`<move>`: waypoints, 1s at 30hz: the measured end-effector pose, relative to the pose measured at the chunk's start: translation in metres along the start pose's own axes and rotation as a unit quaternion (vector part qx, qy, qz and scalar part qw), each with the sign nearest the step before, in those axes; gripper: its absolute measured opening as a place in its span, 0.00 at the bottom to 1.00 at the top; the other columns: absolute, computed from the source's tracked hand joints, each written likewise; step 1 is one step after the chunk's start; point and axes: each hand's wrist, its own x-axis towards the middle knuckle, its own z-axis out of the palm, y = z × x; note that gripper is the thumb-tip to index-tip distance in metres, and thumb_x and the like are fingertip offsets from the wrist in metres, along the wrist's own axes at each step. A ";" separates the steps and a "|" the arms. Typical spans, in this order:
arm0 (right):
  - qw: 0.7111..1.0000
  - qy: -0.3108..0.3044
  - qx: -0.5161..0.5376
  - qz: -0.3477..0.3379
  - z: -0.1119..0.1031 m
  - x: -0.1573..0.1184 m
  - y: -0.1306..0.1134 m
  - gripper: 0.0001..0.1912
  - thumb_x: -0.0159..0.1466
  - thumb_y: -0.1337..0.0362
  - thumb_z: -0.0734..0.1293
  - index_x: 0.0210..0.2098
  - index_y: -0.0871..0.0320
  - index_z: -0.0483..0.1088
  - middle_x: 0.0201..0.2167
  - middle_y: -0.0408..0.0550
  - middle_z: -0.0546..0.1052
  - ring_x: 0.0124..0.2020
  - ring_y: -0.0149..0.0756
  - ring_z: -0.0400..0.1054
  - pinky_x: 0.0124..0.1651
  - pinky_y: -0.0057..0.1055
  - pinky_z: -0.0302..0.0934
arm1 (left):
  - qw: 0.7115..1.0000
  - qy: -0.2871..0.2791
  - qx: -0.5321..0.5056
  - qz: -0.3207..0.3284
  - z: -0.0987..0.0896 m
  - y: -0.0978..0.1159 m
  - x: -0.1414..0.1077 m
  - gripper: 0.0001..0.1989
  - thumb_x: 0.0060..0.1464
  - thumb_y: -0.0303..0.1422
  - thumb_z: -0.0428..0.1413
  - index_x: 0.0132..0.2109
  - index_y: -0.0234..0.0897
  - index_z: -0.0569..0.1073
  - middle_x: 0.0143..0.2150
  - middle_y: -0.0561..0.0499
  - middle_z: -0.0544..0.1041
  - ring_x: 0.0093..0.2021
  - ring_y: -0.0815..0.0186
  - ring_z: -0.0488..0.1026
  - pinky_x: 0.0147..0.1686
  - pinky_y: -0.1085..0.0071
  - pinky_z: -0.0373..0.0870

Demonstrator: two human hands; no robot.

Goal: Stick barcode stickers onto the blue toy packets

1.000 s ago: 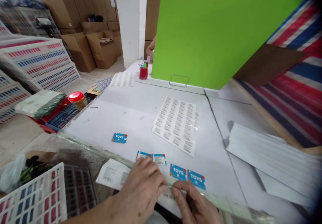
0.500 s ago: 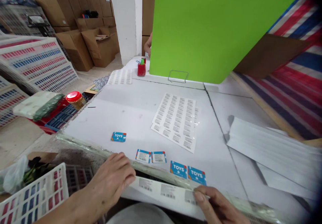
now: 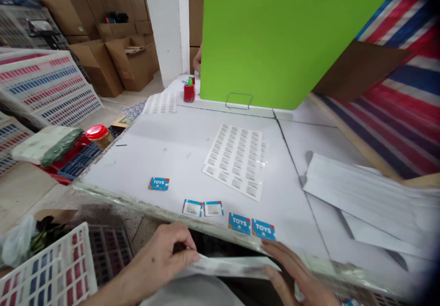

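Observation:
Below the table's front edge, a white sheet of barcode labels (image 3: 233, 267) is stretched between my hands, seen nearly edge-on and blurred. My left hand (image 3: 168, 253) pinches its left end between thumb and fingers. At the right end, my right hand (image 3: 295, 274) has the sheet between its thumb and fingers. Just beyond lie two blue TOYS cards (image 3: 239, 223) side by side, with two label-bearing cards (image 3: 213, 208) to their left. A single TOYS card (image 3: 159, 183) sits farther left. Overlapping sheets of barcode labels (image 3: 235, 159) rest mid-table.
White paper sheets (image 3: 357, 200) lie on the right. A green panel (image 3: 275, 35) stands across the back, near a red pen holder (image 3: 189, 92) and another person's hand (image 3: 197, 61). Plastic crates (image 3: 51, 251) and a red-lidded jar (image 3: 98, 133) are on the left.
The held label sheet has tipped from showing its printed face to nearly edge-on. My left hand has shifted right and its thumb now shows on the sheet. The view has moved slightly.

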 end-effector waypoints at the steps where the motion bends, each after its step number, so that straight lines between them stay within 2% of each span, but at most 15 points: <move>1: 0.999 -0.014 -0.008 -0.034 0.001 0.005 -0.009 0.16 0.55 0.58 0.66 0.43 0.51 0.72 0.42 0.47 0.76 0.43 0.41 0.70 0.46 0.29 0.63 | 1.000 -0.009 -0.001 0.003 0.005 0.003 0.001 0.05 0.46 0.30 0.55 0.25 0.36 0.72 0.25 0.55 0.70 0.28 0.67 0.66 0.29 0.75 0.55; 3: 0.993 -0.083 0.026 -0.079 0.009 0.014 -0.028 0.10 0.58 0.59 0.64 0.38 0.52 0.73 0.33 0.46 0.77 0.36 0.37 0.71 0.38 0.26 0.65 | 0.999 -0.027 -0.020 0.006 0.012 0.007 0.003 0.06 0.47 0.32 0.55 0.25 0.35 0.73 0.25 0.55 0.69 0.28 0.68 0.65 0.28 0.75 0.55; 4: 0.990 -0.115 0.049 -0.071 0.014 0.017 -0.035 0.08 0.60 0.60 0.62 0.33 0.52 0.73 0.27 0.44 0.76 0.29 0.33 0.71 0.32 0.23 0.64 | 0.999 -0.032 -0.033 0.004 0.013 0.007 0.003 0.07 0.47 0.33 0.55 0.26 0.35 0.73 0.25 0.55 0.69 0.28 0.68 0.65 0.28 0.75 0.56; 6: 0.985 -0.141 0.086 -0.041 0.025 0.017 -0.042 0.12 0.63 0.61 0.58 0.27 0.55 0.70 0.20 0.41 0.72 0.21 0.28 0.66 0.24 0.20 0.59 | 0.997 -0.038 -0.061 -0.005 0.015 0.005 0.004 0.09 0.49 0.35 0.53 0.27 0.34 0.73 0.25 0.54 0.69 0.28 0.68 0.65 0.28 0.75 0.57; 8: 0.985 -0.131 0.110 -0.009 0.034 0.012 -0.040 0.13 0.63 0.61 0.58 0.25 0.56 0.68 0.18 0.40 0.70 0.19 0.27 0.64 0.23 0.19 0.57 | 0.995 -0.036 -0.085 -0.022 0.017 0.000 0.004 0.11 0.49 0.36 0.52 0.27 0.33 0.73 0.24 0.53 0.69 0.27 0.68 0.64 0.27 0.76 0.57; 10: 0.984 -0.114 0.139 0.004 0.039 0.006 -0.034 0.11 0.63 0.61 0.58 0.28 0.56 0.68 0.20 0.40 0.71 0.21 0.27 0.65 0.25 0.19 0.57 | 0.992 -0.033 -0.112 -0.043 0.022 -0.006 0.005 0.12 0.48 0.37 0.53 0.26 0.31 0.71 0.22 0.54 0.68 0.25 0.69 0.62 0.25 0.76 0.56; 14: 0.975 -0.077 0.207 -0.011 0.047 0.001 -0.031 0.08 0.62 0.65 0.60 0.38 0.54 0.69 0.28 0.42 0.73 0.28 0.27 0.68 0.31 0.19 0.60 | 0.984 -0.044 -0.159 -0.063 0.035 -0.011 0.009 0.15 0.48 0.40 0.52 0.25 0.30 0.71 0.21 0.55 0.64 0.23 0.70 0.58 0.23 0.76 0.53; 19: 0.974 0.003 0.225 -0.036 0.059 -0.001 -0.031 0.11 0.61 0.70 0.61 0.42 0.53 0.69 0.34 0.46 0.73 0.34 0.30 0.70 0.36 0.20 0.63 | 0.990 -0.031 -0.118 -0.070 0.046 -0.005 0.013 0.17 0.51 0.41 0.49 0.23 0.32 0.69 0.19 0.56 0.60 0.23 0.71 0.56 0.22 0.76 0.51; 22: 0.974 -0.003 0.222 -0.040 0.061 -0.003 -0.026 0.10 0.60 0.70 0.62 0.41 0.54 0.69 0.33 0.46 0.74 0.33 0.30 0.70 0.36 0.20 0.64 | 0.991 -0.011 -0.110 -0.073 0.049 -0.003 0.012 0.18 0.52 0.42 0.49 0.24 0.32 0.69 0.21 0.55 0.61 0.24 0.69 0.58 0.23 0.76 0.53; 25: 0.970 -0.020 0.241 0.030 0.062 -0.004 -0.024 0.05 0.61 0.66 0.63 0.35 0.56 0.70 0.27 0.43 0.74 0.27 0.28 0.69 0.30 0.19 0.62 | 0.993 -0.015 -0.102 -0.055 0.050 0.000 0.012 0.19 0.53 0.42 0.47 0.25 0.32 0.70 0.21 0.55 0.62 0.24 0.69 0.59 0.23 0.76 0.54; 27: 0.963 -0.027 0.259 0.073 0.063 -0.004 -0.025 0.06 0.61 0.63 0.63 0.32 0.56 0.71 0.24 0.42 0.73 0.26 0.28 0.67 0.28 0.19 0.60 | 0.995 -0.021 -0.086 -0.044 0.050 0.002 0.012 0.18 0.54 0.41 0.48 0.27 0.32 0.72 0.22 0.53 0.65 0.26 0.68 0.61 0.24 0.76 0.55; 30: 0.956 -0.023 0.277 0.088 0.064 -0.004 -0.027 0.06 0.61 0.63 0.63 0.31 0.56 0.71 0.25 0.42 0.73 0.27 0.29 0.67 0.30 0.20 0.60 | 0.997 -0.014 -0.065 -0.050 0.051 0.003 0.012 0.16 0.53 0.39 0.49 0.27 0.32 0.72 0.24 0.52 0.68 0.27 0.67 0.64 0.25 0.75 0.56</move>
